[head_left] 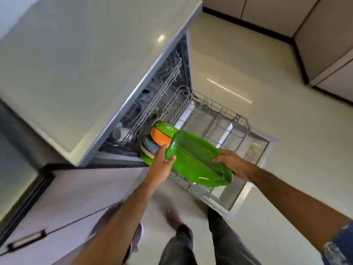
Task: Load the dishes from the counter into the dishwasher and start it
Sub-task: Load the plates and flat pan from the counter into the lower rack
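Both arms reach forward and down. Left hand (pixel 162 159) and right hand (pixel 232 165) each grip an edge of the green tray (pixel 196 157), held tilted above the pulled-out lower rack (pixel 219 115) of the open dishwasher (pixel 166 83).

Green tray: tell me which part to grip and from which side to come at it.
Grip the green tray by its two opposite raised rims, one from each side, as the left hand and right hand do now. It is wide, shallow and tilted over the lower rack, and its flat middle offers nothing to pinch. A one-sided hold would probably let it swing.
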`<action>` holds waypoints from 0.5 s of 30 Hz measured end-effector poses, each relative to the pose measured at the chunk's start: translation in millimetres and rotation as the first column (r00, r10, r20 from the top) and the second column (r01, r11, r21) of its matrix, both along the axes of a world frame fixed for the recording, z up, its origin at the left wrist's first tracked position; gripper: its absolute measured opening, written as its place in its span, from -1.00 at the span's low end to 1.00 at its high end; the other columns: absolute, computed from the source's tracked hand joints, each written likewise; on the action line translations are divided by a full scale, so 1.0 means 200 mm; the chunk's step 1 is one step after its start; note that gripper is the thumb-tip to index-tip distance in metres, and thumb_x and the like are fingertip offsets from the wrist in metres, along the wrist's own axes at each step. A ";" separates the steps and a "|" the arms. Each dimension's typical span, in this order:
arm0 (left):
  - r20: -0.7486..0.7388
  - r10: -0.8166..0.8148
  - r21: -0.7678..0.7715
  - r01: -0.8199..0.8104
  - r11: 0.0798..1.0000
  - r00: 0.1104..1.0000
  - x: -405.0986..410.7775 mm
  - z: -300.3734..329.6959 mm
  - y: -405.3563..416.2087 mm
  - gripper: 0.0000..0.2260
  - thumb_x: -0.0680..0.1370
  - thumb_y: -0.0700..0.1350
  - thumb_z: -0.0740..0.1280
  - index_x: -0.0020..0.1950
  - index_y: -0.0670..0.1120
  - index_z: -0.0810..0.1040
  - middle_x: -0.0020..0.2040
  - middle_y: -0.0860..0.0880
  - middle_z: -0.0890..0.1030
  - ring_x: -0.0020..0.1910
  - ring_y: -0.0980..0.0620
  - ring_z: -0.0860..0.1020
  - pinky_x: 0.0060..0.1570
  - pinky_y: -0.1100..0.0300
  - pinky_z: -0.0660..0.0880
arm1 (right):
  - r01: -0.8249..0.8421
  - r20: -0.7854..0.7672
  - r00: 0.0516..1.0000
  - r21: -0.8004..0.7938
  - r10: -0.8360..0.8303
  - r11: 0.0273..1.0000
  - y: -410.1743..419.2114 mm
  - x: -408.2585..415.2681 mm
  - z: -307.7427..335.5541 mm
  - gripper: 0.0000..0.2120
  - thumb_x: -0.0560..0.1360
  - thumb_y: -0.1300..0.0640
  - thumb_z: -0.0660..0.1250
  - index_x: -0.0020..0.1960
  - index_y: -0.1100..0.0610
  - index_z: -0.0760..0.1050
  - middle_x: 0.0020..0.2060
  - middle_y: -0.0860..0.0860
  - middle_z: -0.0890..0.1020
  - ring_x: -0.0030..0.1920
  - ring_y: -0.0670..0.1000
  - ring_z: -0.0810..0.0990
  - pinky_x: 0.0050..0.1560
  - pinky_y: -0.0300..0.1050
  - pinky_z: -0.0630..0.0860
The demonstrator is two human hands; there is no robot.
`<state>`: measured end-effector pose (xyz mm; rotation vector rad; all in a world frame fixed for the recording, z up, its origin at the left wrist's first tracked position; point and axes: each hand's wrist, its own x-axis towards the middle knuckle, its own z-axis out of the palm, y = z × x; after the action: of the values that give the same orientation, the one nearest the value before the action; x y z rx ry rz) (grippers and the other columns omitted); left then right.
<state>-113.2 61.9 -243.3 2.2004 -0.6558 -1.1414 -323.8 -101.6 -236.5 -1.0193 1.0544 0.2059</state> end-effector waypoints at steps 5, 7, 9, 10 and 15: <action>0.405 -0.455 0.168 0.424 0.890 0.793 0.23 -0.54 -0.25 -0.46 0.48 0.05 0.16 0.33 -0.25 0.46 0.22 -0.27 0.54 0.23 -0.29 0.50 0.22 -0.15 0.46 | -0.114 -0.089 0.992 -0.309 0.091 0.944 -0.24 0.25 -0.57 -0.69 0.39 0.10 0.31 0.13 0.04 0.52 -0.05 0.06 0.67 -0.04 0.10 0.67 0.01 0.02 0.61; 0.494 -0.580 0.275 0.516 0.811 0.648 0.34 -0.78 -0.33 -0.42 0.44 0.07 0.08 0.30 -0.26 0.49 0.17 -0.28 0.57 0.19 -0.30 0.54 0.15 -0.19 0.50 | -0.145 -0.103 0.988 -0.429 0.111 0.892 -0.32 0.36 -0.78 -0.78 0.56 0.10 0.30 0.19 0.09 0.50 0.04 0.15 0.65 0.04 0.15 0.65 0.05 0.03 0.58; 0.524 -0.677 0.409 0.545 0.732 0.516 0.43 -0.97 -0.42 -0.42 0.46 0.07 0.08 0.35 -0.23 0.47 0.23 -0.26 0.55 0.25 -0.25 0.51 0.19 -0.20 0.46 | -0.161 -0.103 0.987 -0.531 0.125 0.832 -0.40 0.48 -0.97 -0.73 0.60 0.11 0.25 0.27 0.16 0.46 0.08 0.22 0.62 0.05 0.14 0.60 -0.03 -0.10 0.46; 0.532 -0.711 0.462 0.547 0.698 0.459 0.47 -1.05 -0.46 -0.44 0.47 0.07 0.12 0.38 -0.20 0.44 0.27 -0.23 0.53 0.29 -0.23 0.48 0.23 -0.20 0.43 | -0.161 -0.098 0.987 -0.565 0.129 0.809 -0.42 0.53 -1.05 -0.67 0.57 0.09 0.22 0.30 0.18 0.44 0.09 0.24 0.60 0.05 0.13 0.58 -0.06 -0.14 0.38; 0.513 -0.775 0.571 0.527 0.629 0.370 0.60 -1.33 -0.53 -0.46 0.58 0.07 0.27 0.51 -0.12 0.32 0.44 -0.18 0.41 0.45 -0.16 0.34 0.37 -0.17 0.30 | -0.166 -0.061 0.983 -0.714 0.176 0.680 -0.45 0.76 -1.28 -0.59 0.53 0.20 0.14 0.35 0.26 0.39 0.09 0.34 0.59 0.08 0.27 0.58 -0.14 -0.07 0.30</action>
<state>5.8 -44.7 -509.5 2.7578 -2.0205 -0.6191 -170.9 -190.9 -492.5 -1.8413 1.0411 -0.0852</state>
